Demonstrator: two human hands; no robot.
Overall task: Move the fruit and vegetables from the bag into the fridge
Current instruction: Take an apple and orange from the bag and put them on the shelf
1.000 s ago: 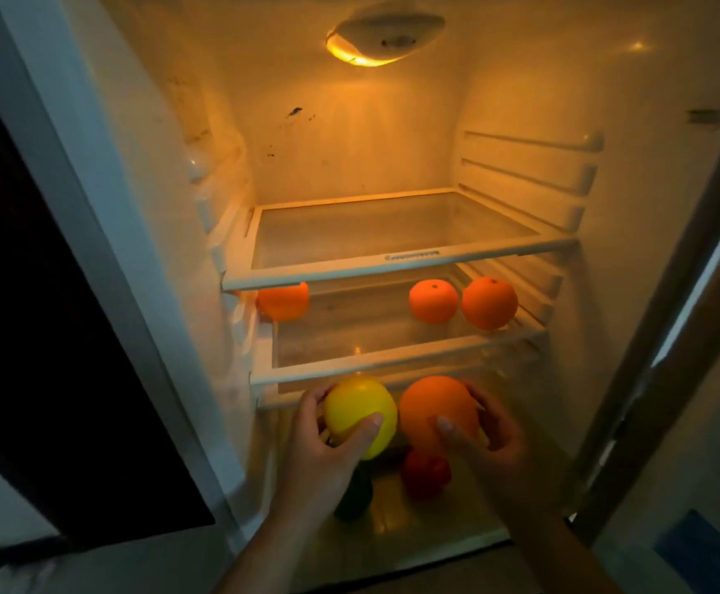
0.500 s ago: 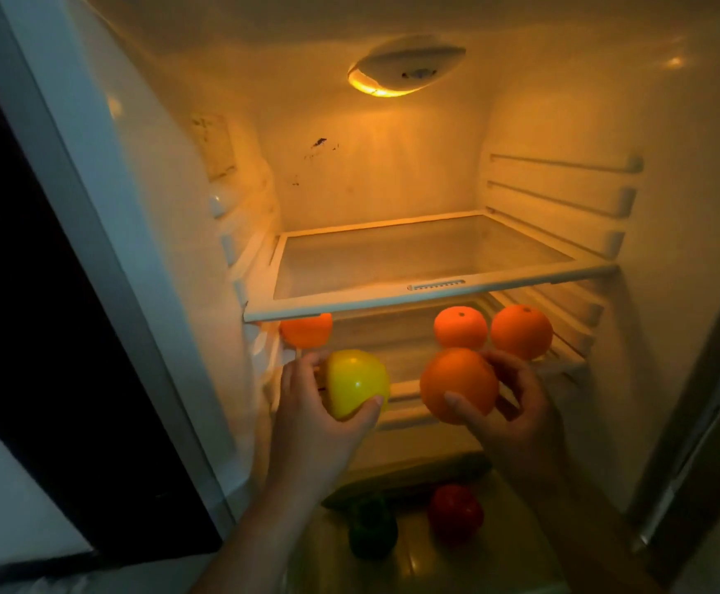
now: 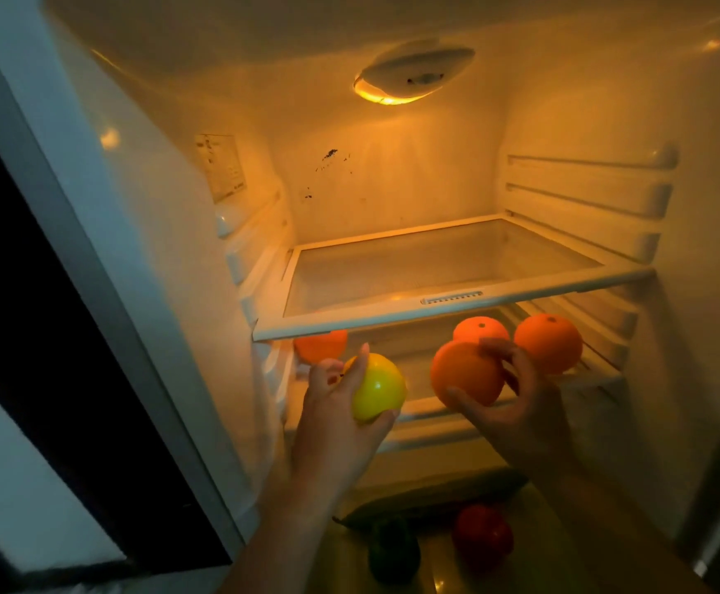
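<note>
Gripping each round fruit calls for a full-palm cup: both look smooth, glossy and firm, probably light and prone to rolling. The left hand [image 3: 341,422] curls around the yellow fruit [image 3: 379,388]; the right hand [image 3: 521,409] curls around the orange [image 3: 465,373]. Both hover at the middle shelf [image 3: 418,415] front edge, near the shelved oranges [image 3: 549,342].

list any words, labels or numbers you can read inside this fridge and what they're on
Nothing is legible.
Sticker on the left inner wall of the fridge: print too small and blurred to read.
Marking on the front trim of the upper glass shelf: too blurred to read.
Held yellow fruit and orange: no labels visible.
</note>
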